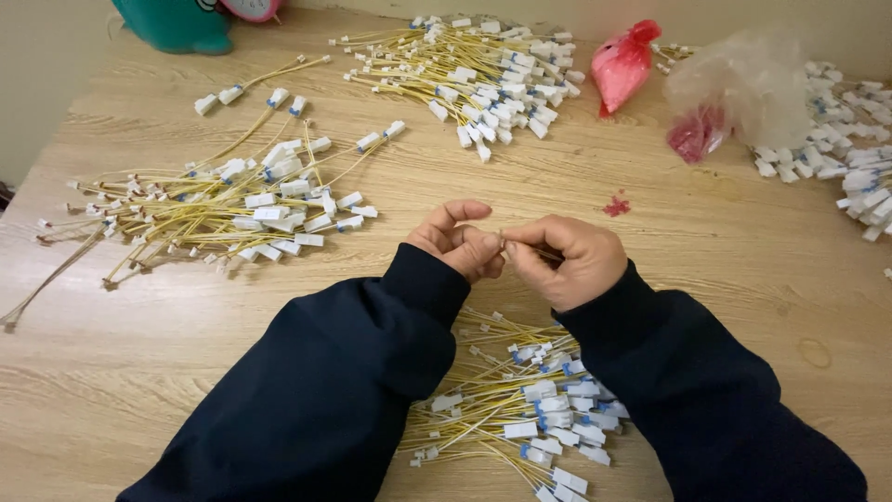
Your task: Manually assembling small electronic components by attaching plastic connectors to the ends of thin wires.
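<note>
While both hands met above the middle of the worktop (725, 260), the left hand (457, 240) and the right hand (567, 260) pinched a single thin yellow wire lead (546, 252) between thumb and forefinger tips, the fingers pressed close together around its end. The step in hand looked like fine work on the lead's tip, perhaps fitting or checking a small terminal, with the lead held in the air just above the near pile of leads (530, 409) that lay between the dark sleeves. Any next move would call for a steady pinch and a careful, small motion, since the piece was slight and easily dropped among the others. Other stacks of yellow leads with white connectors lay well apart: a left pile (223, 209), a far pile (474, 70), and a right-hand heap (855, 158) cut off by the frame edge. A red plastic bag (624, 63) and a clear plastic bag (743, 84) sat at the far side. The lead's tip was hidden between the fingertips, so what exactly was being done could not be told; a teal object (177, 23) at the top edge was cropped and unclear.
</note>
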